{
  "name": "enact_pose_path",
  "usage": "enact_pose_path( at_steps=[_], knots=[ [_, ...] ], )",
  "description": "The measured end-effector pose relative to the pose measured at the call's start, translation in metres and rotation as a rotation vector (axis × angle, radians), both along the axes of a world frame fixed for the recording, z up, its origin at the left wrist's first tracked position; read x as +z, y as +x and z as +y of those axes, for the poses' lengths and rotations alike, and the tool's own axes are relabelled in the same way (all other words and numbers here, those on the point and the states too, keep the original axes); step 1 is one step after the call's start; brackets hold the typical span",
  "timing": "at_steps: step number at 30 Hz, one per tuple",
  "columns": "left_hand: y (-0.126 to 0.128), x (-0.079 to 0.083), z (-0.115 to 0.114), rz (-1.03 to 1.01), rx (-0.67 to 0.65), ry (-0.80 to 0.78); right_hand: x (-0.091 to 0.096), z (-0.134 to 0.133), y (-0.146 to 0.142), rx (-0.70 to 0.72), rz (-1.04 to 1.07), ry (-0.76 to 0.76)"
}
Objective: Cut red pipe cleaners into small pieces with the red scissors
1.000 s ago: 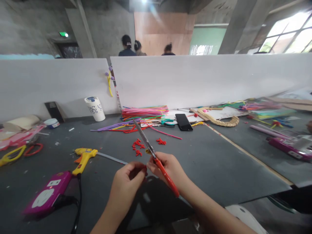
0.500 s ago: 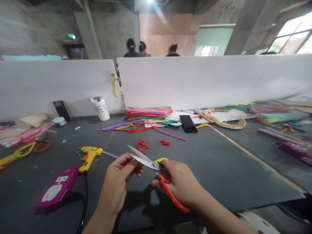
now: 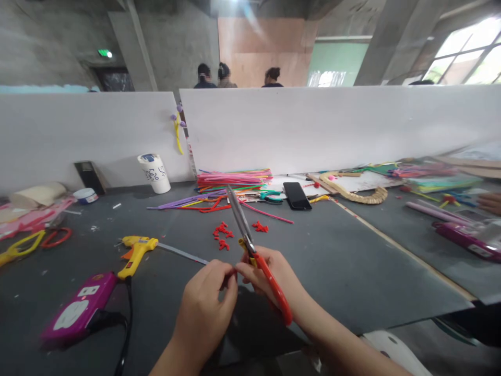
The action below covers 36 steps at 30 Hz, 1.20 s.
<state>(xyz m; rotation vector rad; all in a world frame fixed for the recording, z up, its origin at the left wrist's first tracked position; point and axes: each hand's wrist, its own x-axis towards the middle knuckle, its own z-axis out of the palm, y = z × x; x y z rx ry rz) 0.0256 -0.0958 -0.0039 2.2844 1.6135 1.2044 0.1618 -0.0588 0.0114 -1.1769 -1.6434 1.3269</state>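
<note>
Our right hand [image 3: 270, 274] has its grip clenched around a pair of red-handled scissors [image 3: 250, 245], held above the near middle of the tabletop [image 3: 332, 271]. The blades lie together and point to the far side, leaning slightly left. Our left hand [image 3: 207, 308] is just to the left, its fingers curled and its fingertips meeting those of the right hand. A speck of red shows there, but it is too hidden for us to name, and we cannot tell whether the left grip is closed on anything.

Beyond our hands we see small red pieces [image 3: 222, 230] in a loose group, with a red cluster [image 3: 260, 226] to their right. Farther off lie a bundle of coloured stems [image 3: 235, 180], teal-handled pliers [image 3: 271, 196] and a black phone [image 3: 297, 196]. On the left, a yellow glue gun [image 3: 136, 253] lies beside a magenta power strip [image 3: 80, 308], and a white cup [image 3: 154, 174] stands near the white partition [image 3: 313, 125]. At the far right edge, we make out part of another person's hand [image 3: 490, 202].
</note>
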Motion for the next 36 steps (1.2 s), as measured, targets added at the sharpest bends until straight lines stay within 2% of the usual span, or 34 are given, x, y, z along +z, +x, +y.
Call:
enact_pose_path(
  at_steps=[5, 8, 10, 12, 15, 18, 24, 31, 36],
  knots=[
    [0.001, -0.004, 0.001, 0.02, -0.035, 0.09, -0.004, 0.003, 0.0, 0.008, 0.008, 0.003],
    [0.002, -0.002, 0.0, -0.079, -0.04, 0.028, -0.003, 0.003, 0.001, 0.006, -0.001, 0.014],
    [0.001, 0.002, 0.0, -0.219, -0.015, -0.098, -0.001, 0.004, 0.003, 0.022, 0.008, 0.001],
    [-0.001, 0.008, 0.003, -0.42, -0.004, -0.308, 0.0, 0.006, 0.005, 0.068, 0.013, -0.011],
    [-0.004, 0.014, 0.007, -0.729, -0.059, -0.64, -0.001, 0.009, 0.009, 0.158, -0.018, 0.025],
    [-0.004, 0.016, 0.01, -0.903, -0.09, -0.769, -0.002, 0.011, 0.011, 0.191, -0.064, 0.084],
    [-0.001, 0.011, 0.01, -0.983, -0.076, -0.82, 0.0, 0.013, 0.011, 0.221, -0.092, 0.113],
    [-0.002, 0.01, 0.014, -0.951, -0.221, -0.893, 0.002, 0.015, 0.011, 0.274, -0.086, 0.145],
    [-0.004, 0.019, 0.028, -0.914, -0.234, -0.75, 0.012, 0.03, 0.009, 0.214, -0.093, 0.202]
  ],
)
